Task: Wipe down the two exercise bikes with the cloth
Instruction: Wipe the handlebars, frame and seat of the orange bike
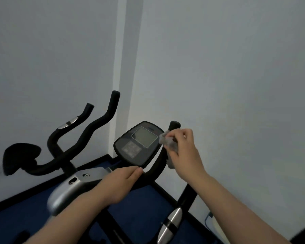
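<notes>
A black exercise bike stands in front of me, its console (140,143) with a grey screen tilted toward me. My right hand (185,148) is shut on a grey cloth (168,142), pressed at the console's right edge beside the black handlebar end (174,125). My left hand (123,182) rests at the console's lower edge, fingers closed around the handlebar there. A second bike's black handlebars (84,136) rise at the left, with a black pad (20,155) at the far left.
White walls meet in a corner right behind the bikes. A silver frame cover (65,192) sits below the left handlebars. The floor (139,205) is dark blue with black skirting. A silver and black grip (171,222) is at the lower middle.
</notes>
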A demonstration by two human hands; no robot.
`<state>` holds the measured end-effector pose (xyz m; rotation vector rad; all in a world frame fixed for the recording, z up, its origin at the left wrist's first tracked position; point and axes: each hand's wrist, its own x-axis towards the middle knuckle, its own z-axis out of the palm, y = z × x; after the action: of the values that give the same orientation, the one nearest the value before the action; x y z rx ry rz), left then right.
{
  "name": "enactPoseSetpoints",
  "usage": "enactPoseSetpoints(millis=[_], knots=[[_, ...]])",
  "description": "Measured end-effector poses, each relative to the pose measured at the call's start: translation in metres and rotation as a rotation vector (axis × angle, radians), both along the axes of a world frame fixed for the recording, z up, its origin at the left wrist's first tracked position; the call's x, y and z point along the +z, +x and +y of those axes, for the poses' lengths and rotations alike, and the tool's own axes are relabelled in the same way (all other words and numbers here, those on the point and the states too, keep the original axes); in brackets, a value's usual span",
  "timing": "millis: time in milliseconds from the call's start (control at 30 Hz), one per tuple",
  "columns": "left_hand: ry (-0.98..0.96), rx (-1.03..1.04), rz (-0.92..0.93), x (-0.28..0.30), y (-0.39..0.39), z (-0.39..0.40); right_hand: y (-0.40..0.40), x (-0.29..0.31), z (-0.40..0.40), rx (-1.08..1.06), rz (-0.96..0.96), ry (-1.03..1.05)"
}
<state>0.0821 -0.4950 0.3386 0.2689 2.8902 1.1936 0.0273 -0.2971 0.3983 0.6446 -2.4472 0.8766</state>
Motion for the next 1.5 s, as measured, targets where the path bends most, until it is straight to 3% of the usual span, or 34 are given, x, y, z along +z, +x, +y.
enactPoseSetpoints(millis=[67, 133, 233, 400, 567, 667, 800, 1033, 1167, 1333, 1500], knots=[[-0.023, 0.018, -0.034, 0.007, -0.006, 0.024, -0.008, 0.01, 0.01, 0.091, -0.053, 0.029], [0.043, 0.085, -0.07, 0.012, -0.013, 0.044, -0.021, 0.027, 0.019, 0.173, -0.045, -0.078], [0.269, 0.179, -0.033, 0.02, -0.024, 0.063, -0.035, 0.03, 0.032, 0.34, 0.048, -0.229], [0.639, 0.142, 0.112, 0.036, -0.041, 0.097, -0.057, -0.004, 0.054, 0.617, -0.09, -0.259], [0.783, 0.209, 0.287, 0.05, -0.06, 0.122, -0.078, 0.008, 0.058, 0.628, -0.004, -0.528], [0.881, 0.275, 0.359, 0.057, -0.07, 0.127, -0.079, -0.001, 0.039, 0.7, -0.072, -0.635], [0.794, 0.342, 0.39, 0.05, -0.068, 0.129, -0.076, -0.036, 0.037, 0.798, -0.176, -0.706], [0.705, 0.399, 0.362, 0.031, -0.069, 0.126, -0.08, -0.028, 0.024, 0.765, -0.222, -0.905], [0.686, 0.417, 0.376, 0.029, -0.07, 0.128, -0.072, -0.052, 0.031, 0.816, -0.388, -0.872], [0.663, 0.393, 0.408, 0.034, -0.067, 0.133, -0.093, -0.002, 0.034, 0.723, -0.159, -0.976], [0.702, 0.333, 0.404, 0.033, -0.066, 0.131, -0.079, -0.023, 0.019, 0.749, -0.274, -0.918]])
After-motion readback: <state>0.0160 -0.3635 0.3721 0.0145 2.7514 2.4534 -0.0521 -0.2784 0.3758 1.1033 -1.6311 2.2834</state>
